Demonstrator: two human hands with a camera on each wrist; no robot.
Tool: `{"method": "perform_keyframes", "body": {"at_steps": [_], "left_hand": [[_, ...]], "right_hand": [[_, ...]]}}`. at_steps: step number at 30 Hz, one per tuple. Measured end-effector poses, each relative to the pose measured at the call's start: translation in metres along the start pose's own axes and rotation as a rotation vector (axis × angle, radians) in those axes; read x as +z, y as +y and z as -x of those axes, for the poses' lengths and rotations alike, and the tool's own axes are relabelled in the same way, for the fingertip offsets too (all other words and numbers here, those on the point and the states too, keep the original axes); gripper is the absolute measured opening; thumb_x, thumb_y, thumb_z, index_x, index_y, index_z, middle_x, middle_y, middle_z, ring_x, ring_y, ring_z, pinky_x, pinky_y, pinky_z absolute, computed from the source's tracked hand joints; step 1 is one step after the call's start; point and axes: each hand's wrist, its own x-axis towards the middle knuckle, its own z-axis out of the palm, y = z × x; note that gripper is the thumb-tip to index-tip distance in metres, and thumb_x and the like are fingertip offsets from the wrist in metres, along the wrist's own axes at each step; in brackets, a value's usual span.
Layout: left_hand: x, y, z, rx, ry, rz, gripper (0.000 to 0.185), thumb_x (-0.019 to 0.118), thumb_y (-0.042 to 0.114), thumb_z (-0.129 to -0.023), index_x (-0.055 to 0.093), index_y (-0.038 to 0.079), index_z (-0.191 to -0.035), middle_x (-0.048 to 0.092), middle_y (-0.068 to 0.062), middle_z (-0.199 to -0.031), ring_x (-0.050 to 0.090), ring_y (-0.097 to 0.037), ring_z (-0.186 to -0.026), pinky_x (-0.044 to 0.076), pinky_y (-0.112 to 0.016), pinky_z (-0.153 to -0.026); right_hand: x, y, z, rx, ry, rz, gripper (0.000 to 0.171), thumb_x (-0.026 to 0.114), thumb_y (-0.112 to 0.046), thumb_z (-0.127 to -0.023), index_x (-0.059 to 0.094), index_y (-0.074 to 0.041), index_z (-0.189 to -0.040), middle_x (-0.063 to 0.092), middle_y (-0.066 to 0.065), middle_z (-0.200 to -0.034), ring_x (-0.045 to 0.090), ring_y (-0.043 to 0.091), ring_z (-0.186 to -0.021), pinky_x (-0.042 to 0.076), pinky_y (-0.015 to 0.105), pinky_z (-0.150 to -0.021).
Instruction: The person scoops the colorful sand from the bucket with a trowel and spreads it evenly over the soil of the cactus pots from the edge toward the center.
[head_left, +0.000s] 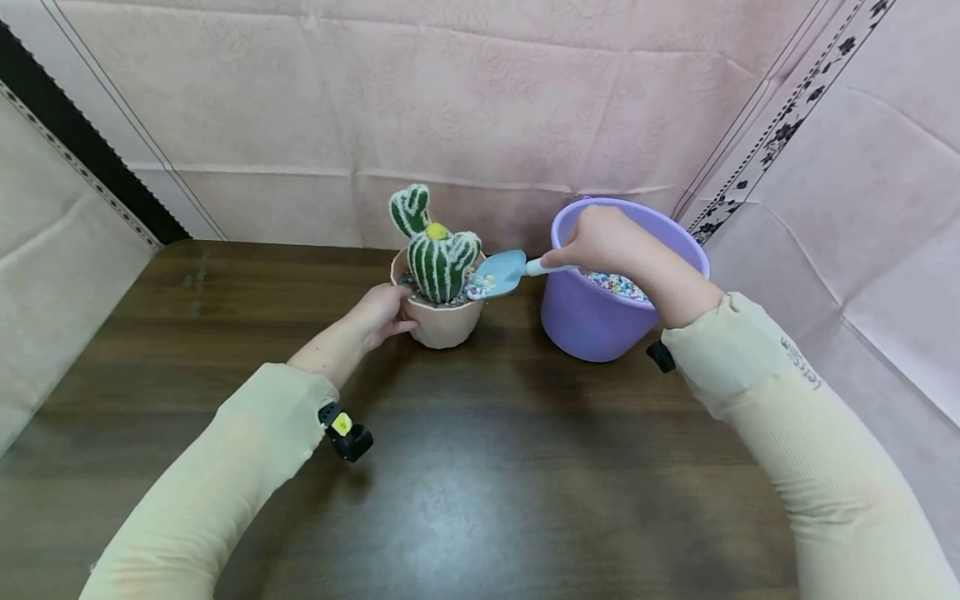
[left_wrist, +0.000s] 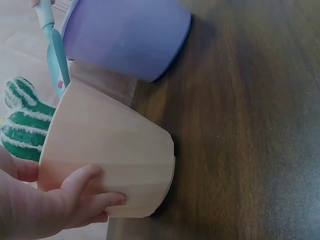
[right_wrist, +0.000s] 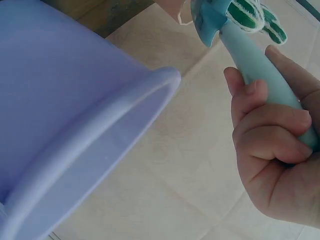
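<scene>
A green and white toy cactus [head_left: 433, 247] stands in a pale pink pot [head_left: 442, 321] at the table's middle back. My left hand [head_left: 384, 312] grips the pot's left side, fingers curled round its wall [left_wrist: 107, 155]. My right hand [head_left: 600, 242] holds the handle of a light blue scoop [head_left: 501, 272], fingers wrapped round it [right_wrist: 270, 125]. The scoop's blade carries small coloured beads and hovers at the pot's right rim beside the cactus [right_wrist: 255, 12]. A purple bucket [head_left: 600, 317] with coloured beads inside stands right of the pot, under my right wrist.
The dark wooden table [head_left: 480, 467] spreads wide in front of the pot and bucket. Pink cloth walls [head_left: 480, 108] close in the back and right side. The purple bucket [left_wrist: 125, 35] sits close to the pot, with a narrow gap between them.
</scene>
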Motion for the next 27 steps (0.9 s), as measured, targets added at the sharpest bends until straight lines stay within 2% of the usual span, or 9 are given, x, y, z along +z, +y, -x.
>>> {"method": "perform_keyframes", "body": {"at_steps": [3,6,9,13,16,22,26,27], "left_hand": [[0.000,0.000,0.000,0.002,-0.003,0.011,0.052,0.021,0.009,-0.099,0.008,0.002,-0.149,0.017,-0.017,-0.152,0.023,-0.026,-0.139,0.032,-0.038,-0.113],[0.000,0.000,0.000,0.005,-0.008,0.019,0.052,0.020,0.008,-0.099,0.008,0.001,-0.149,0.017,-0.018,-0.153,0.023,-0.026,-0.139,0.031,-0.038,-0.114],[0.002,0.001,0.001,-0.002,-0.003,0.032,0.052,0.020,0.008,-0.099,0.008,0.001,-0.149,0.016,-0.017,-0.153,0.023,-0.026,-0.139,0.031,-0.038,-0.114],[0.004,0.001,0.002,-0.009,0.002,0.049,0.052,0.020,0.007,-0.099,0.006,0.000,-0.149,0.016,-0.018,-0.152,0.022,-0.026,-0.139,0.030,-0.039,-0.114],[0.005,0.002,0.004,-0.008,-0.004,0.055,0.052,0.019,0.007,-0.099,0.005,0.000,-0.148,0.015,-0.018,-0.152,0.021,-0.026,-0.139,0.029,-0.039,-0.115],[0.007,0.003,0.007,-0.008,0.000,0.052,0.052,0.018,0.007,-0.099,0.006,0.002,-0.149,0.015,-0.017,-0.152,0.021,-0.024,-0.139,0.030,-0.038,-0.115],[0.002,-0.002,-0.003,-0.008,0.002,0.036,0.052,0.023,0.009,-0.100,0.008,0.003,-0.149,0.019,-0.016,-0.151,0.025,-0.023,-0.137,0.034,-0.035,-0.112],[-0.002,-0.006,-0.010,0.007,-0.011,0.049,0.052,0.027,0.011,-0.099,0.010,0.004,-0.149,0.024,-0.016,-0.148,0.031,-0.022,-0.134,0.040,-0.034,-0.108]], "right_hand": [[-0.002,-0.008,-0.001,-0.035,0.016,0.072,0.043,0.068,-0.040,-0.080,0.046,-0.013,-0.056,0.048,-0.001,-0.051,0.045,0.014,-0.055,0.037,0.025,-0.055],[-0.003,-0.015,-0.001,-0.087,0.054,0.157,0.047,0.068,-0.040,-0.080,0.042,-0.013,-0.051,0.037,-0.005,-0.048,0.042,0.016,-0.060,0.037,0.028,-0.059],[-0.005,-0.022,0.002,-0.102,0.091,0.217,0.051,0.067,-0.039,-0.080,0.039,-0.013,-0.047,0.030,-0.006,-0.047,0.040,0.019,-0.067,0.036,0.029,-0.059],[-0.005,-0.026,0.007,-0.064,0.114,0.214,0.045,0.067,-0.037,-0.080,0.047,-0.013,-0.048,0.032,-0.007,-0.047,0.041,0.019,-0.068,0.036,0.027,-0.053],[-0.005,-0.026,0.010,-0.040,0.137,0.201,0.037,0.067,-0.036,-0.080,0.056,-0.011,-0.057,0.038,-0.006,-0.050,0.044,0.019,-0.066,0.038,0.028,-0.052],[-0.004,-0.023,0.010,-0.021,0.178,0.190,0.024,0.065,-0.034,-0.080,0.068,-0.010,-0.076,0.058,0.002,-0.072,0.052,0.021,-0.074,0.045,0.033,-0.055],[-0.005,-0.018,0.007,-0.044,0.196,0.186,0.025,0.066,-0.035,-0.078,0.069,-0.011,-0.075,0.058,-0.001,-0.063,0.052,0.020,-0.071,0.043,0.030,-0.054],[-0.007,-0.016,0.006,-0.048,0.201,0.178,0.027,0.066,-0.036,-0.078,0.067,-0.011,-0.070,0.054,-0.002,-0.058,0.050,0.020,-0.069,0.041,0.029,-0.054]]}}
